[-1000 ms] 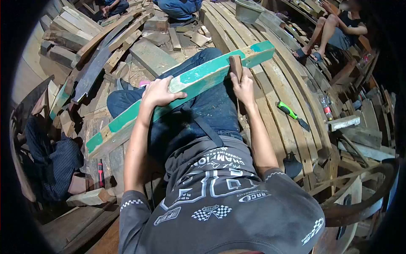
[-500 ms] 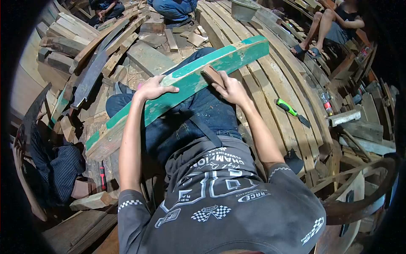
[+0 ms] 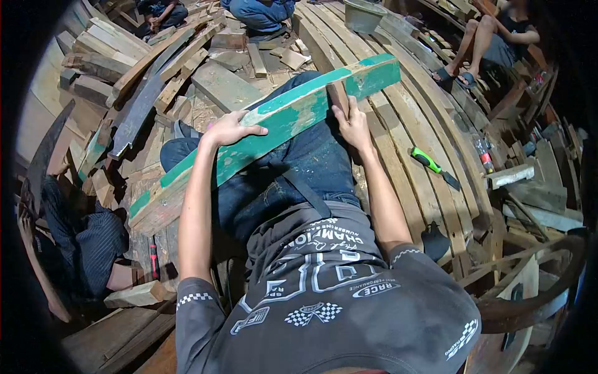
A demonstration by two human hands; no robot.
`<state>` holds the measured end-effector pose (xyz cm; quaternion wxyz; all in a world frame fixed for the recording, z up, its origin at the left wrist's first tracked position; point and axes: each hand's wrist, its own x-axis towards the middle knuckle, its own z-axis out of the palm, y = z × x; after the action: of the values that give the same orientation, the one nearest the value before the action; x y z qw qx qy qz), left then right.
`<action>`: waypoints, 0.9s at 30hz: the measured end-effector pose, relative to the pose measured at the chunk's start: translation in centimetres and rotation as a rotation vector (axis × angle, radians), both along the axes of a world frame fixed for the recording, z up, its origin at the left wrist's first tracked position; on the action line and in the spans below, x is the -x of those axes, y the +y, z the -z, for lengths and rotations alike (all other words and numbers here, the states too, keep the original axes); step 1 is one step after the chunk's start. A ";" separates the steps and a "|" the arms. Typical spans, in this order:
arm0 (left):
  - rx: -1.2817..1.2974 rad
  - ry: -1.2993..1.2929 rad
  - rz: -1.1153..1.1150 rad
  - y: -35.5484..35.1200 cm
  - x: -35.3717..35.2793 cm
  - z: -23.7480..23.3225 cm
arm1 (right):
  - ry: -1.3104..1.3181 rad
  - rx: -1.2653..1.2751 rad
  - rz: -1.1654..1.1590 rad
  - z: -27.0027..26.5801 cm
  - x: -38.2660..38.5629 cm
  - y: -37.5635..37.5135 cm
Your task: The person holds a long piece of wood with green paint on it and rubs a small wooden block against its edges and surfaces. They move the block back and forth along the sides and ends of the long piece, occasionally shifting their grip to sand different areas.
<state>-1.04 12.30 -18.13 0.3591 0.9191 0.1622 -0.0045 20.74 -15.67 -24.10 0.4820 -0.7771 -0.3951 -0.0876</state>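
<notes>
A long wooden board point(image 3: 289, 124) with worn green paint lies slantwise across my lap, bare wood showing in patches on its face and upper edge. My left hand point(image 3: 232, 131) is clamped over the board's upper edge near the middle, thumb on the painted face. In my right hand point(image 3: 355, 129) is a flat brown rectangular piece point(image 3: 337, 98), pinched between thumb and fingers and held against the board's face toward its right end. Its material cannot be made out.
A slatted wooden surface point(image 3: 408, 124) curves along my right, with a green-handled bladed tool point(image 3: 435, 167) on it and a grey bucket point(image 3: 363, 17) at its far end. A red-handled tool point(image 3: 154, 258) lies at my left. Scrap timber point(image 3: 115, 43) is piled around; several people sit nearby.
My right hand has slid the brown piece rightward and up along the board, turning it more upright. My left hand keeps its hold on the board.
</notes>
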 end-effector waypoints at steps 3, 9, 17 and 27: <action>-0.017 0.063 -0.015 -0.2 0.0 -0.4 | 0.047 0.040 0.061 -0.4 1.4 0.3; -0.061 0.047 -0.047 -1.6 0.8 -1.7 | -0.116 0.049 -0.072 1.0 -1.6 -0.3; -0.048 0.028 -0.026 -1.5 0.5 -1.0 | -0.113 0.224 -0.156 -1.3 1.3 -0.7; -0.088 0.018 -0.017 -1.3 0.3 -0.8 | -0.135 0.089 -0.271 -1.0 -0.5 -0.4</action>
<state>-1.36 10.99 -17.34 0.3170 0.9325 0.1733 -0.0027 21.23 -16.06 -23.13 0.4267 -0.7298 -0.5312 -0.0562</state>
